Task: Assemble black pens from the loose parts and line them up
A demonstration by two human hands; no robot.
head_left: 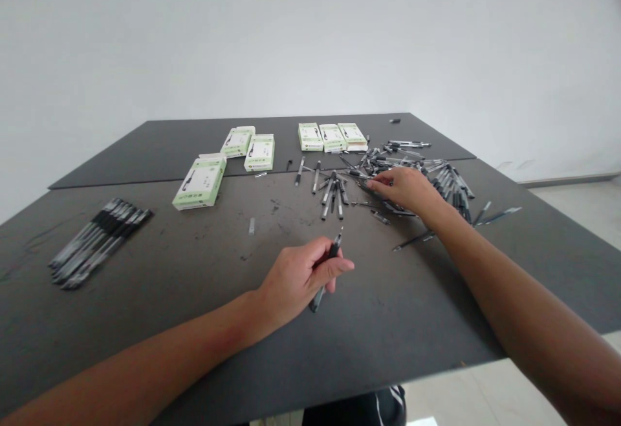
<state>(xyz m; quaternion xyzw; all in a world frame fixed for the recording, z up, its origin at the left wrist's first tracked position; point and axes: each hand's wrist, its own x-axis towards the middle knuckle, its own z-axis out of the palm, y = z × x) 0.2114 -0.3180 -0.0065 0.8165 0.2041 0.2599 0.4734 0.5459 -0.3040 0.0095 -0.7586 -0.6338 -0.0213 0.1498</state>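
My left hand (310, 271) is wrapped round an uncapped gel pen (318, 298), its tip pointing up and away from me. Farther off on the right, my right hand (405, 188) reaches low into a loose pile of pen parts (444, 183). Its thumb and fingertips are pinched together at the pile's near left side, but whatever lies between them is too small to make out. A small fan of pens (334, 196) lies just left of those fingers. Several pens in a neat row (99, 242) rest at the far left.
On the left stand a green and white box (201, 181) and two more like it (259, 152). Three similar boxes (332, 136) sit side by side at the back. A small clear piece (251, 226) lies mid-table. A seam crosses the dark table (204, 322).
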